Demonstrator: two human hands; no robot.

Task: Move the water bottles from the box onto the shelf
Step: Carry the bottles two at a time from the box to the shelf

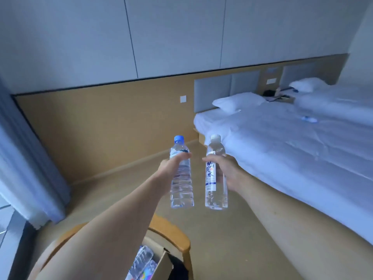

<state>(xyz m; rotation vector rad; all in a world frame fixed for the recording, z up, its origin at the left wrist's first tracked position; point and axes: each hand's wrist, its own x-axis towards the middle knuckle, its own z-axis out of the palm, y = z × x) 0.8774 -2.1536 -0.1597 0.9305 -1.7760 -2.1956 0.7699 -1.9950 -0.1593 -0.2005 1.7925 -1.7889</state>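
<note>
Two water bottles are out of the box and in the air, one in each hand, both held upright in front of the person. The left hand (173, 165) grips the blue-capped bottle (181, 174) with its fingers wrapped round the upper part, just below the shoulder. The right hand (224, 170) holds the white-capped bottle (215, 174), fingers curled round its labelled middle. The two bottles hang near each other but apart, above the floor (125, 190) and beyond the wooden chair (177, 237).

At the bottom edge of the view, the box (161, 263) sits on the chair seat with its flap open, and more bottles (141, 259) lie inside it, so the job is far from finished; how many are left cannot be counted, since most of the box is cut off by the frame.

No shelf shows anywhere in the view: ahead are only the panelled wall (101, 122) and a bed (282, 142) to the right. By my judgement this is the carrying stage, with these two bottles lifted but not yet placed, and the rest in the box to be fetched afterwards
</note>
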